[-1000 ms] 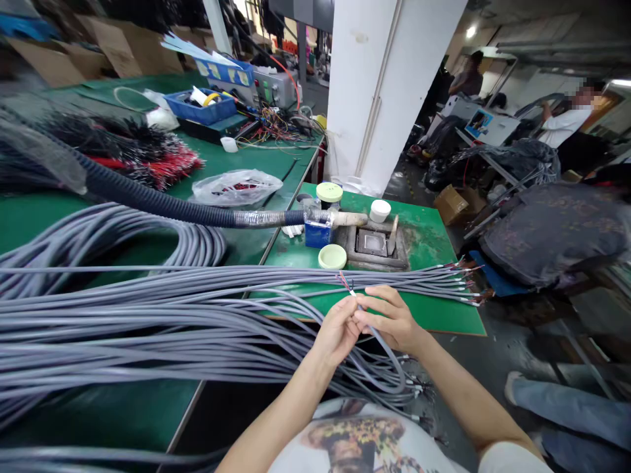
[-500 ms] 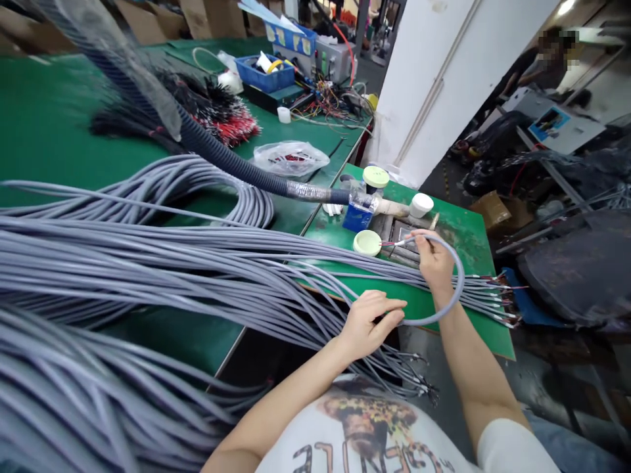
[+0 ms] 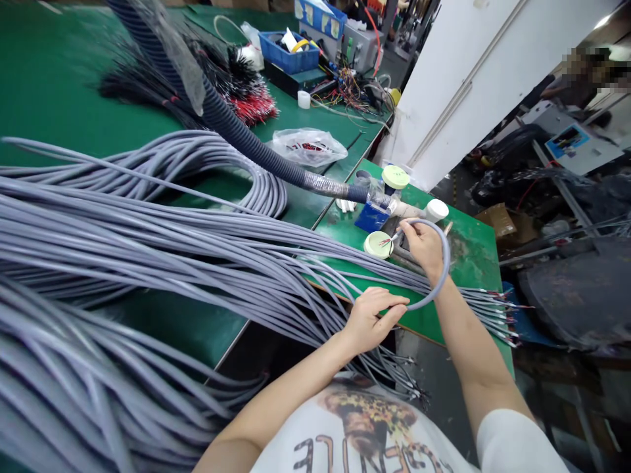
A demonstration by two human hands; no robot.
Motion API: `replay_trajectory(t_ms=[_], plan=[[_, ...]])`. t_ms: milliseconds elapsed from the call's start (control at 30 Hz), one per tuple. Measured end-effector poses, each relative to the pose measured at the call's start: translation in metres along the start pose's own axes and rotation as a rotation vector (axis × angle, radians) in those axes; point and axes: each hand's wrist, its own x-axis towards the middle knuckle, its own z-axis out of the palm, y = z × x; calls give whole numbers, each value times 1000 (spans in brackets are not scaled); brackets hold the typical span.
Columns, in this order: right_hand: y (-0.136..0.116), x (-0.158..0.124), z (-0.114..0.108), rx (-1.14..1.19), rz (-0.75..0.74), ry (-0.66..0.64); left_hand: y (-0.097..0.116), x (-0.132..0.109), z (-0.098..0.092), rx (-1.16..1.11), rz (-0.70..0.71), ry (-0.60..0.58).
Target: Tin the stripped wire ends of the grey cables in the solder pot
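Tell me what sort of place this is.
Probably a cable-harness workshop. Long grey sheathed cables with stripped ends lie heaped across green-topped workbenches, a bundle of red and black wires sits farther along, and a benchtop electrical unit stands beyond it.

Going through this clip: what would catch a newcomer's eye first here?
The great mass of grey cables sweeps across the green workbench from the left. Right of centre, the person's right hand and left hand bend one cable into a loop, its stripped coloured wires near a pale green lid. A dark corrugated hose crosses above.
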Motion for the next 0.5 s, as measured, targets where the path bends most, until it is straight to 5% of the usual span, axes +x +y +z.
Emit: replay_trajectory(t_ms=[500], plan=[[7, 11, 18, -34, -1, -98, -5, 3, -2, -14, -21, 30]])
